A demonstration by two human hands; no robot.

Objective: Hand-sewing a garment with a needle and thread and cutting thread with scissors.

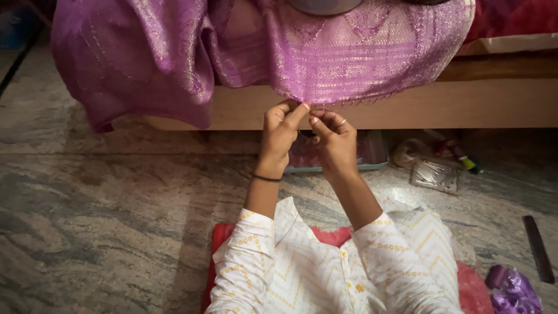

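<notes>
Hanging over the edge of a wooden bed frame [465, 104] in the upper half of the frame, the purple woven cloth [349, 52] ends in a fringed hem at centre. Both hands meet at that hem. The left hand [280, 131] has its grip closed on the hem edge, thumb and forefinger pinched together at the fringe. The right hand [334, 139], touching the left, also has its grip closed on the fringe threads just beside it; a ring shows on one finger. A dark band circles the left wrist.

Below the hands, under the bed frame, lies a flat clear box [372, 154] with reddish contents. Right of centre, a clear plastic packet [435, 174] rests on the stone floor [104, 221]. At lower right lie a dark comb [538, 249] and crumpled purple material [514, 293]. A red mat [331, 237] shows at bottom centre beneath the white patterned sleeves.
</notes>
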